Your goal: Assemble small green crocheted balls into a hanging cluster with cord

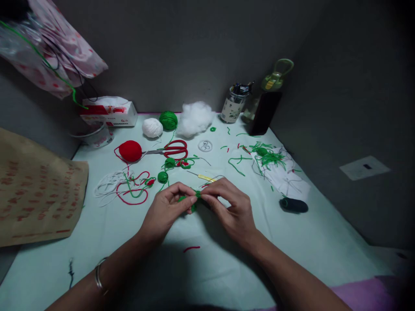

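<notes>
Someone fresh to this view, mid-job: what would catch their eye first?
Probably the bright red yarn ball, left of centre on the table, beside the red-handled scissors. Next, the fluffy white clump at the table's far side, just right of the green yarn ball. Then, near the middle, the left hand and right hand, pinching a small green yarn piece between them.

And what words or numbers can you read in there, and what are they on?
No words or numbers are clear enough to quote.
Brown paper: rows of red marks, too blurred.
Red-and-white pack: print too small.
Clear tub: red marks, too blurred.
Pen jar: label marks too small.
</notes>
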`<action>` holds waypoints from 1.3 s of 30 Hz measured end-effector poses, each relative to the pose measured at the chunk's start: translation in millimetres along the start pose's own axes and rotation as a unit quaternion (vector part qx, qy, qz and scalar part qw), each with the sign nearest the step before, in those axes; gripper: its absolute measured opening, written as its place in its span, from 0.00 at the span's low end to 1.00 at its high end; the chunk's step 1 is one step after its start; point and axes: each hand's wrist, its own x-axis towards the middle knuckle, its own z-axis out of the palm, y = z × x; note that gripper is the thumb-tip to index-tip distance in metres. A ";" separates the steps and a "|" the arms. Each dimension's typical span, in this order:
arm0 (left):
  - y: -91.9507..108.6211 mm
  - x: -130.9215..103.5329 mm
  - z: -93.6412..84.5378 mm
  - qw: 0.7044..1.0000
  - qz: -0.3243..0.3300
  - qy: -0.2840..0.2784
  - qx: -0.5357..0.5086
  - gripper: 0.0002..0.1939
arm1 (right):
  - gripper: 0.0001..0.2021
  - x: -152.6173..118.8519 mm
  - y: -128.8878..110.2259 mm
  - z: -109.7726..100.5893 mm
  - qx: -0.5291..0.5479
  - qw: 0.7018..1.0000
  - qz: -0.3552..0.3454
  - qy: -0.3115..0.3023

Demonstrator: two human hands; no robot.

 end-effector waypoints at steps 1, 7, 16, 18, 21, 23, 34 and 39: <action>-0.9 -0.2 -0.1 1.000 0.003 0.000 -0.005 0.09 | 0.08 -0.2 0.1 0.4 -0.002 1.000 -0.002 0.002; -4.8 1.9 1.1 0.991 -0.038 -0.024 -0.122 0.11 | 0.08 -2.4 -0.2 4.9 0.003 1.000 -0.016 0.010; 0.5 2.1 -0.5 0.982 -0.066 -0.010 -0.179 0.12 | 0.12 -2.7 -2.9 4.0 -0.069 0.996 -0.036 -0.033; -0.1 2.8 0.4 0.982 -0.057 -0.005 -0.179 0.13 | 0.14 -3.1 -2.9 5.6 -0.083 0.995 -0.034 -0.045; -0.7 3.0 2.6 0.978 -0.069 -0.007 -0.195 0.12 | 0.15 -4.2 -2.1 9.3 -0.088 0.994 -0.028 -0.057; -0.9 2.3 4.1 0.974 -0.078 -0.016 -0.213 0.12 | 0.15 -5.1 -1.1 11.6 -0.086 0.994 -0.028 -0.059; -1.0 0.1 7.6 0.973 -0.061 -0.007 -0.223 0.09 | 0.13 -5.0 -1.9 13.7 -0.060 0.997 -0.028 -0.033; -2.0 -0.4 8.2 0.969 -0.061 0.000 -0.239 0.10 | 0.15 -6.4 -3.9 14.4 -0.067 0.995 -0.012 -0.075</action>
